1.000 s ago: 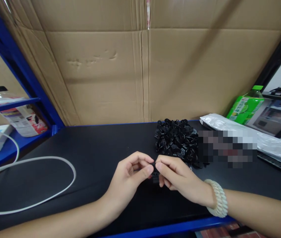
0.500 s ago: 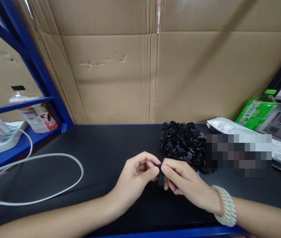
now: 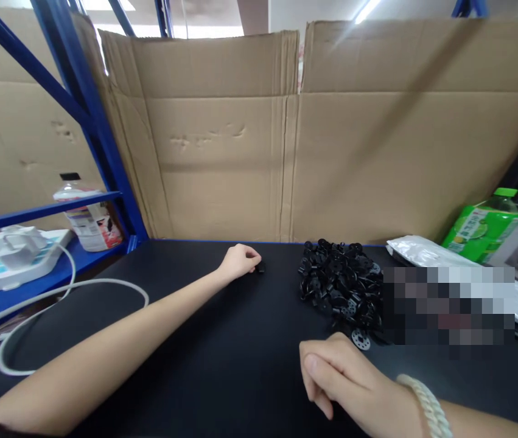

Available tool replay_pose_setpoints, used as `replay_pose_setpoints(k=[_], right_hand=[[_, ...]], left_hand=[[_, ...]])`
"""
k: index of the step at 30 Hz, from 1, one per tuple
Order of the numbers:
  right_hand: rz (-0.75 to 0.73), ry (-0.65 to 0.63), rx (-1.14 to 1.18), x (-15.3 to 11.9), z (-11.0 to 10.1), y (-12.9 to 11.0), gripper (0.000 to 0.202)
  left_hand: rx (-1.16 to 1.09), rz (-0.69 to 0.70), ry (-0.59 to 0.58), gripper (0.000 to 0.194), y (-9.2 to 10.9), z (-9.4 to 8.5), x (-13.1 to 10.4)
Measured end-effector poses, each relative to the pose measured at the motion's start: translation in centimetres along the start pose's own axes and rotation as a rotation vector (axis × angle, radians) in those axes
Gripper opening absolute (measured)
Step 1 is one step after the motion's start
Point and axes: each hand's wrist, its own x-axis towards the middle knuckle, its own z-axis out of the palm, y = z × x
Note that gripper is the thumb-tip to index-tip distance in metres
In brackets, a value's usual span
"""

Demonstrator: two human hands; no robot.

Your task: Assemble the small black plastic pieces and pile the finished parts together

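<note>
My left hand point(image 3: 240, 263) reaches to the far middle of the black table. Its thumb and fingers pinch a small black plastic part point(image 3: 261, 267) at or just above the surface; the fingers partly cover it. My right hand point(image 3: 338, 377), with a pale twisted bracelet point(image 3: 425, 404) at the wrist, is near the front with its fingers curled in. Nothing shows between those fingers. Just beyond it lies a heap of black plastic parts point(image 3: 338, 280), some round with holes. One round disc with holes point(image 3: 360, 339) rests at the heap's near edge, close to my right hand.
A white cable point(image 3: 117, 281) loops over the table's left side. On the blue shelf stand a power strip point(image 3: 21, 258) and a bottle point(image 3: 92, 222). At right lie a silver plastic bag point(image 3: 427, 250) and a green bottle point(image 3: 482, 225). Cardboard point(image 3: 222, 182) walls the back.
My hands have come apart. The left has carried the black part away to the far left of where it was; the right has dropped nearer the front. The head view has tilted up.
</note>
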Motion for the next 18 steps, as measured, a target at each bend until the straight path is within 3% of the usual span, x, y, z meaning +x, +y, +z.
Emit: replay_pose_setpoints(k=[2,4,6,8,12,15,18], right_hand=[[-0.023,0.056,-0.055,0.2,-1.2,-0.1,0.048],[-0.028,0.204,-0.132,0.7,-3.4,-0.1,0.041],[-0.030,0.494,-0.259,1.3,-6.5,0.2,0.035],[-0.004,0.706,-0.433,1.9,-9.6,1.1,0.026],[-0.032,0.682,-0.590,2.9,-13.2,3.3,0.018],[-0.055,0.661,-0.598,3.4,-13.3,4.6,0.014],[-0.066,0.721,-0.574,3.6,-13.0,5.2,0.012]], left_hand=[[0.056,0.065,0.056,0.025,0.0,0.0,-0.6],[0.093,0.148,0.101,0.016,0.1,0.2,-2.4],[0.120,0.232,0.095,0.012,0.4,0.7,-4.8],[0.133,0.310,0.024,0.012,0.6,1.5,-7.5],[0.145,0.437,-0.061,0.015,1.0,3.0,-11.2],[0.147,0.520,-0.044,0.017,1.2,3.3,-12.0],[0.136,0.581,-0.029,0.017,1.3,3.2,-12.1]])
